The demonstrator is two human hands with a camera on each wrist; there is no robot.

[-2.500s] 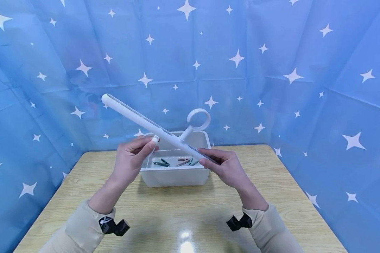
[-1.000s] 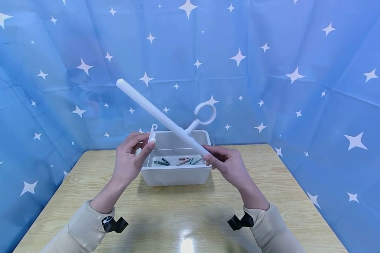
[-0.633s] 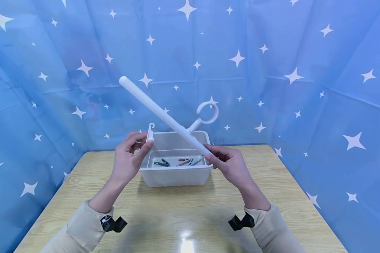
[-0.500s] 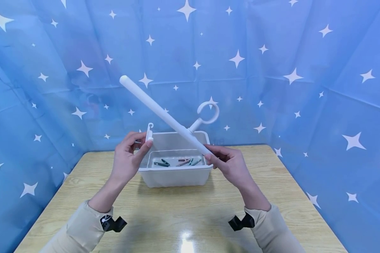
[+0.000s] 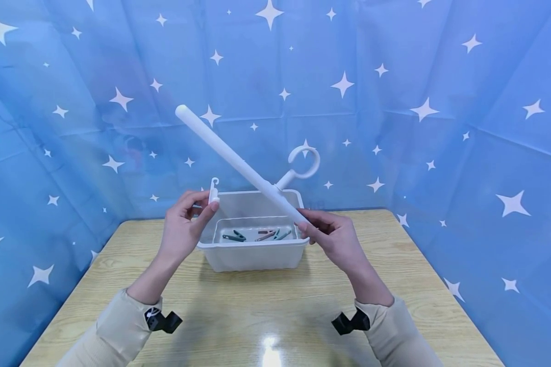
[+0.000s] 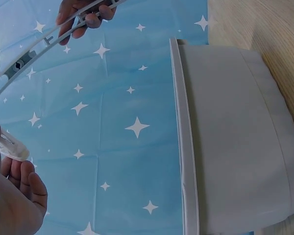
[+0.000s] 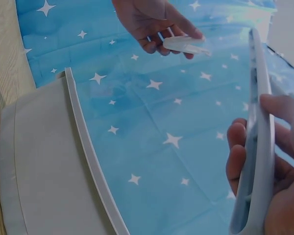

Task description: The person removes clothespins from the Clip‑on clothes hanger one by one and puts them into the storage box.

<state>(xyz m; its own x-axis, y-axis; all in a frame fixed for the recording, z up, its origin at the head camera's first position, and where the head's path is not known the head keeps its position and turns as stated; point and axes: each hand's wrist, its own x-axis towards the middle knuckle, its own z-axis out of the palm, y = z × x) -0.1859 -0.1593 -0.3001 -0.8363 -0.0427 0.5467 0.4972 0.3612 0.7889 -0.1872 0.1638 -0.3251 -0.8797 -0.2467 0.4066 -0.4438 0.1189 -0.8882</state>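
Note:
Between thumb and fingers, my left hand (image 5: 183,221) pinches a small white plastic piece (image 5: 214,191) whose tiny curled hook points up. The right wrist view shows this white piece (image 7: 187,45) from the side. My right hand (image 5: 332,239) grips the lower right end of a white plastic hanger (image 5: 229,155), a long bar with a round hook (image 5: 309,165) at its middle. The hanger slants up to the left, its smooth face toward the head camera. Both wrist views show the hollow, ribbed underside of the hanger (image 7: 254,122). Piece and hanger are apart.
A white plastic bin (image 5: 252,255) stands on the wooden table (image 5: 239,316) behind and below the hands. Several green and brownish clothespins (image 5: 266,235) lie inside it. Blue star-printed cloth (image 5: 275,102) encloses the back and sides.
The hanger has turned from its slotted side to its smooth face, and its left end has risen. My left hand has shifted slightly left; the small piece's hook has come into view.

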